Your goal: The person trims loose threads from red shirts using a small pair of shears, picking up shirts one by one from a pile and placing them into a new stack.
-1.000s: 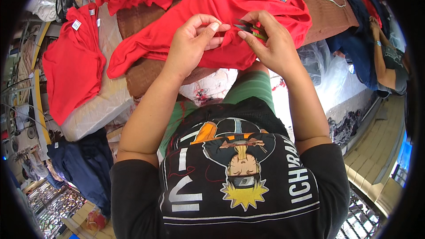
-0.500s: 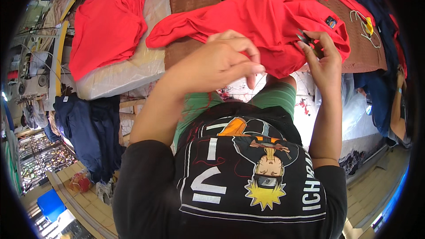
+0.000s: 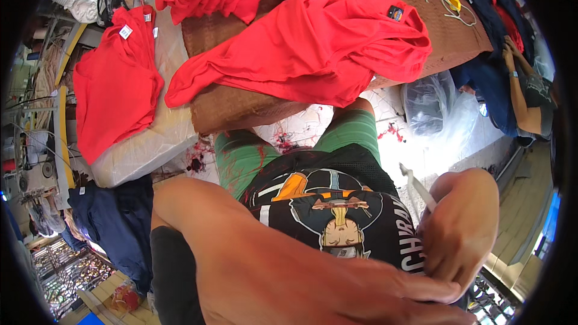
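Both my hands are raised close, at the lower right. My left hand (image 3: 385,295) reaches across from the left, large and blurred. Its fingertips meet or overlap the right hand's fingers, so their grip is hidden. My right hand (image 3: 460,229) is bent downward with its fingers curled together. What they hold, if anything, is hidden. A pale strap or cord (image 3: 417,188) sticks out beside the right hand, and I cannot tell whether it is gripped. Beyond lies a rumpled red garment (image 3: 313,42) with a dark neck label (image 3: 395,12), touched by neither hand.
The garment rests on a brown-covered surface (image 3: 241,111). Left of it, another red garment (image 3: 117,78) lies on a plastic-wrapped block (image 3: 141,159). Dark navy cloth (image 3: 117,222) hangs below that. Clear plastic (image 3: 430,105) lies at right, near another person's arm (image 3: 519,93).
Both hands have left the red garment and come back toward me, lower right. The small snips seen in my right hand are out of sight. The pale strap has appeared. The view has shifted.
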The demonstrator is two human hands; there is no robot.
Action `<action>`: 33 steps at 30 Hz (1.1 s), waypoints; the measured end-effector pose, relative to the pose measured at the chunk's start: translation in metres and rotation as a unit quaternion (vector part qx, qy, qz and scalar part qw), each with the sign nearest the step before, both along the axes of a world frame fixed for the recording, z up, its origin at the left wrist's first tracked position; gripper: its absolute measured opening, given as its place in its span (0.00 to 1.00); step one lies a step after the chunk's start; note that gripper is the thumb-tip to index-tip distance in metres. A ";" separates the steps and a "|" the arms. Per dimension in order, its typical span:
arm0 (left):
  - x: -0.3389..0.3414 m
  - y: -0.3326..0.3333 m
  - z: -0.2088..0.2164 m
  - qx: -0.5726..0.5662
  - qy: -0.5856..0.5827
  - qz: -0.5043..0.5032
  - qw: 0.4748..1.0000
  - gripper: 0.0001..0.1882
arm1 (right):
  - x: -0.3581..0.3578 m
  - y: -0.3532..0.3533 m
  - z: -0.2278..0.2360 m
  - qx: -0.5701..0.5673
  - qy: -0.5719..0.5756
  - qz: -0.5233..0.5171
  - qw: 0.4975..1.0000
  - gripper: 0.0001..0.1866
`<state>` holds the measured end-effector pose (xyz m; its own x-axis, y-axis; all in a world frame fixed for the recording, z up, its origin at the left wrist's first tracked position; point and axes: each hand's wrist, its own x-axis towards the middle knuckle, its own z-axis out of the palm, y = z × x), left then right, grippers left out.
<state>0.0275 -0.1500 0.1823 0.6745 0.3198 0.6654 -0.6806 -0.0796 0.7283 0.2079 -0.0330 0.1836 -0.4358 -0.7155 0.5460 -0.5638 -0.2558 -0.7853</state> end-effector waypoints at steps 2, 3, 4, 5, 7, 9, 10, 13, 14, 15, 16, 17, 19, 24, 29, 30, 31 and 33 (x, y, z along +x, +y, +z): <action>0.034 -0.006 -0.003 0.018 -0.011 0.047 0.999 0.36 | 0.004 0.011 0.005 0.013 0.051 0.027 0.998 0.12; 0.042 -0.001 -0.007 0.024 -0.030 0.029 0.999 0.35 | 0.015 0.008 0.012 0.020 0.062 -0.021 0.998 0.12; 0.046 0.001 -0.009 0.030 -0.045 0.011 0.998 0.33 | 0.025 0.004 0.019 0.028 0.072 -0.069 0.995 0.11; 0.051 0.004 -0.009 0.037 -0.042 0.014 0.998 0.32 | 0.030 0.004 0.022 0.044 0.079 -0.092 0.992 0.11; 0.049 0.003 -0.012 0.048 -0.027 0.028 0.998 0.30 | 0.032 0.017 0.020 0.040 0.016 -0.061 0.997 0.13; 0.034 0.003 -0.015 0.060 -0.009 0.045 0.997 0.27 | 0.024 0.034 0.017 0.024 -0.013 -0.059 0.998 0.12; 0.024 0.005 -0.015 0.069 0.005 0.057 0.996 0.26 | 0.023 0.043 0.016 0.030 -0.027 -0.079 0.996 0.11; -0.009 0.023 -0.017 0.110 0.120 0.209 0.964 0.24 | 0.024 0.074 0.017 0.052 -0.082 -0.119 0.988 0.11; -0.025 0.032 -0.027 0.129 0.202 0.306 0.921 0.24 | 0.021 0.087 0.015 0.056 -0.121 -0.121 0.984 0.12; -0.036 0.044 -0.038 0.156 0.319 0.388 0.851 0.25 | 0.028 0.098 0.012 0.068 -0.140 -0.212 0.965 0.12; -0.044 0.052 -0.052 0.177 0.427 0.466 0.755 0.27 | 0.035 0.108 0.010 0.081 -0.159 -0.296 0.938 0.13; -0.042 0.059 -0.081 0.236 0.499 0.606 0.572 0.24 | 0.036 0.115 0.016 0.143 -0.187 -0.386 0.892 0.13; -0.070 0.087 -0.128 0.164 0.563 0.615 0.527 0.18 | 0.031 0.122 0.037 0.231 -0.294 -0.529 0.761 0.11; -0.154 0.128 -0.063 -0.048 0.198 0.826 0.525 0.12 | 0.044 0.174 0.053 0.396 -0.325 -0.663 0.547 0.04; -0.234 0.128 -0.102 -0.112 0.228 0.854 0.454 0.18 | 0.049 0.179 0.019 0.362 -0.212 -0.732 0.537 0.07; -0.230 0.120 -0.107 -0.123 0.227 0.848 0.463 0.19 | 0.049 0.174 0.001 0.287 -0.225 -0.741 0.564 0.08; -0.227 0.119 -0.114 -0.134 0.219 0.840 0.479 0.19 | 0.047 0.165 -0.021 0.252 -0.223 -0.743 0.578 0.08; -0.217 0.108 -0.122 -0.152 0.211 0.838 0.479 0.18 | 0.034 0.159 -0.065 0.210 -0.232 -0.738 0.597 0.09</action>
